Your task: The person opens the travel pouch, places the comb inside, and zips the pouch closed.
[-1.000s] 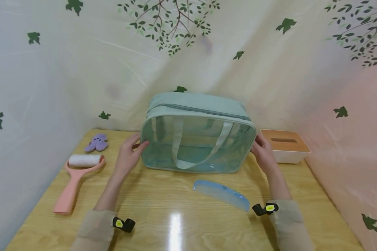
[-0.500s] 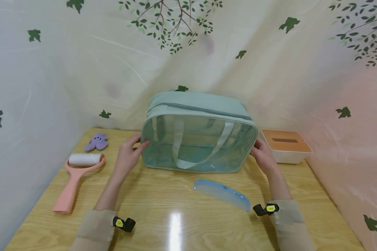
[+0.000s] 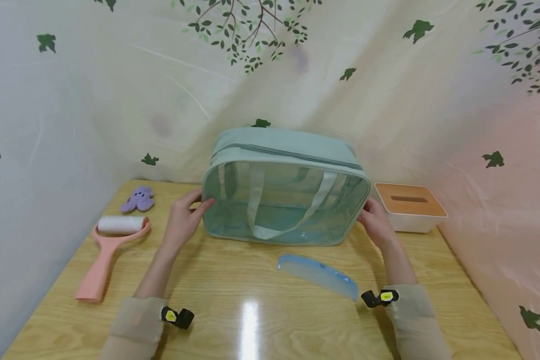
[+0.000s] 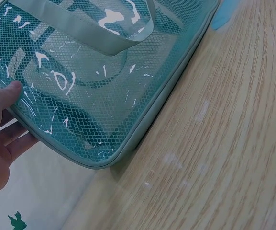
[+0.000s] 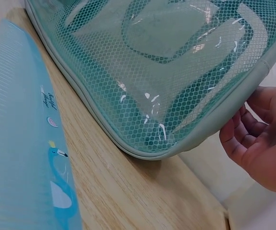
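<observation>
The bag (image 3: 279,200) is held between the two hands, with its base at the table (image 3: 216,300) and its broad front turned toward the person. Its left edge is pinched by the left hand (image 3: 184,217): the thumb is laid on the clear front, and the fingers are tucked behind the edge. The bag's right edge is held lower down by the right hand (image 3: 378,220), whose fingers are curled at the side and partly hidden there; how firmly they are pressed cannot be told.

The bag is boxy, with rounded corners, and is coloured pale mint green. Its front is formed by a clear, glossy panel, framed by green piping and streaked with glare; a honeycomb mesh is seen through it in both wrist views. A flat strap handle (image 3: 268,233) is hung in a loop down the front. Along the top, a darker zipper (image 3: 292,156) is run from side to side.

In front of the bag, a translucent blue comb (image 3: 317,276) printed with a bird is laid at a slant. To the bag's left are placed a purple plush octopus (image 3: 138,199) and a pink lint roller (image 3: 109,245); just to its right, a wood-topped tissue box (image 3: 411,205) is set.
</observation>
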